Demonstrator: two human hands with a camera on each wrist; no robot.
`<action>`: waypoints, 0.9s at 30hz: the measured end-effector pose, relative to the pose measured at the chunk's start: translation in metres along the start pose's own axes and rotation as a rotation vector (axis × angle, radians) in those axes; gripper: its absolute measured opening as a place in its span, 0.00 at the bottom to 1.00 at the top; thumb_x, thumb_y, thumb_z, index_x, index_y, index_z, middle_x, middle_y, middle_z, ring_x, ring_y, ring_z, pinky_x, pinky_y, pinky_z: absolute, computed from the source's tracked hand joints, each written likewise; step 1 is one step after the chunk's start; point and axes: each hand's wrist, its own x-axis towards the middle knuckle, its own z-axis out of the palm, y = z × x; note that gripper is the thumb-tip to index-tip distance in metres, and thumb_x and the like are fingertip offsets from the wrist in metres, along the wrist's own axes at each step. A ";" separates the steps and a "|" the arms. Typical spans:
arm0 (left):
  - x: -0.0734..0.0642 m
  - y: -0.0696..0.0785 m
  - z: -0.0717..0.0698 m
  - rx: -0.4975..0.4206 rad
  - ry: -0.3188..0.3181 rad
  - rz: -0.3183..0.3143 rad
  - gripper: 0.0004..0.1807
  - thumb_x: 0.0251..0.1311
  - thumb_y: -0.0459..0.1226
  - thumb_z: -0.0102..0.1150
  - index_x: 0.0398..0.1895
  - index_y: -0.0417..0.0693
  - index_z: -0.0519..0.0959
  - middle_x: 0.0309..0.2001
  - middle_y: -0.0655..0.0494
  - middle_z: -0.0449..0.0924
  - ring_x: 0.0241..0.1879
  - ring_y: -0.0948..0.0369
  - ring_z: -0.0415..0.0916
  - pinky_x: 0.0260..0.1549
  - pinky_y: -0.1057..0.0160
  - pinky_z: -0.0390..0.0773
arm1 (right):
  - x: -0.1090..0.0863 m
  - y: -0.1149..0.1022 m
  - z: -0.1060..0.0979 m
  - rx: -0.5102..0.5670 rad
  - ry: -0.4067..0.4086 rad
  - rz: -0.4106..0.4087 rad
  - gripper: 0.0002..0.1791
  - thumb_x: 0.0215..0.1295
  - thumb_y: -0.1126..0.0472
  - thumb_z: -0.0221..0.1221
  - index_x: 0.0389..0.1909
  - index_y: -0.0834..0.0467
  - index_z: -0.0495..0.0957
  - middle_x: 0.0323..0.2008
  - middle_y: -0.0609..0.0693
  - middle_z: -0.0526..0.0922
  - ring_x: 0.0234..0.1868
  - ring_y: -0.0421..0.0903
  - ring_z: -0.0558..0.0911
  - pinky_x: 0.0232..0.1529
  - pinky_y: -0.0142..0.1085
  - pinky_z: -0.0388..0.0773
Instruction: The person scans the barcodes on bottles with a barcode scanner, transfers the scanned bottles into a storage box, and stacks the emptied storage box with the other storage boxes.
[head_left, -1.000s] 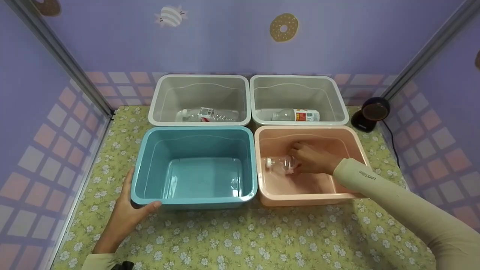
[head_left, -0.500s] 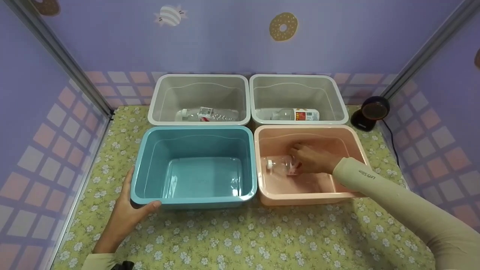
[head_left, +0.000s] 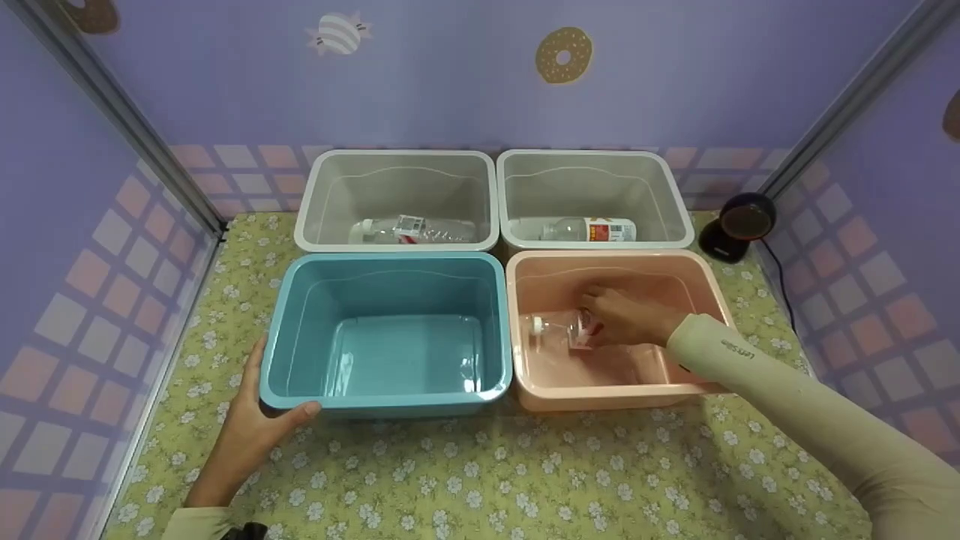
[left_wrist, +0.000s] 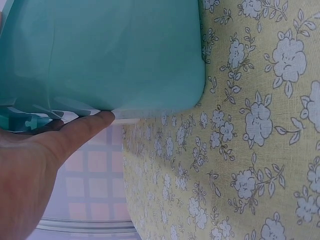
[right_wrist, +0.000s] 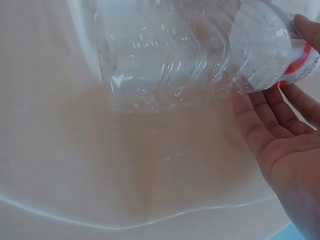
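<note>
Inside the pink bin [head_left: 622, 392], at front right, my right hand [head_left: 626, 316] holds a clear plastic bottle [head_left: 553, 331] lying on its side. Its white cap points left; the head view hides its other end behind the hand. The right wrist view shows the thumb on one side of the bottle's red-and-white label [right_wrist: 300, 62] and the fingers on the other. My left hand [head_left: 251, 424] rests against the front left corner of the blue bin [head_left: 390, 403]. The left thumb touches its front rim, while fairly straight fingers lie along the outer left wall.
Behind stand two grey-white bins, left [head_left: 405, 247] and right [head_left: 600, 244]; each contains a clear bottle lying down. A black round-headed device [head_left: 739, 225] with a cable stands at right. Flowered cloth [head_left: 450, 480] covers the table, and purple walls [head_left: 450, 90] enclose it.
The bottle in the right hand has turned very slightly inside the pink bin. Both hands stay practically in place; the head view has shifted slightly.
</note>
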 end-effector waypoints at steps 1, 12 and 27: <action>0.000 0.000 0.000 -0.004 0.000 0.004 0.66 0.70 0.33 0.73 0.92 0.74 0.32 0.87 0.32 0.45 0.77 0.29 0.62 0.54 0.69 0.83 | 0.000 0.000 -0.001 0.004 0.013 -0.022 0.30 0.55 0.59 0.85 0.50 0.70 0.81 0.46 0.61 0.80 0.42 0.54 0.82 0.47 0.51 0.82; 0.000 0.000 0.000 -0.003 0.001 0.025 0.67 0.70 0.33 0.73 0.92 0.71 0.31 0.87 0.33 0.43 0.78 0.29 0.60 0.56 0.70 0.81 | 0.003 -0.010 -0.023 -0.011 0.029 -0.013 0.26 0.54 0.58 0.85 0.45 0.65 0.82 0.43 0.57 0.81 0.43 0.52 0.80 0.46 0.48 0.82; 0.001 0.001 -0.001 0.011 -0.004 0.001 0.67 0.71 0.35 0.73 0.92 0.73 0.30 0.87 0.33 0.42 0.79 0.29 0.59 0.56 0.71 0.81 | 0.004 -0.025 -0.048 0.160 0.077 0.029 0.40 0.55 0.66 0.84 0.69 0.64 0.80 0.44 0.56 0.82 0.36 0.47 0.81 0.38 0.40 0.81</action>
